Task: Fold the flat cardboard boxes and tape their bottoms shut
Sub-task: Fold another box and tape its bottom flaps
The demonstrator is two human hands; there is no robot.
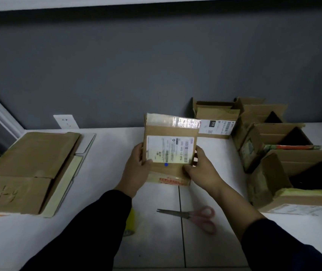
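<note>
Box: small flat brown cardboard box with white label [170, 151], held above white table [107, 153], centre.
Fingers: left hand [136, 165] and right hand [203, 169] clamp its two side edges.
Advice: press edges inward evenly, so it opens square.

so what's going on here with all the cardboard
A person holds a small labelled cardboard box over the white table, left hand and right hand gripping its sides. Flat boxes lie stacked at left; open folded boxes stand at right. Scissors and yellow tape lie in front.
</note>
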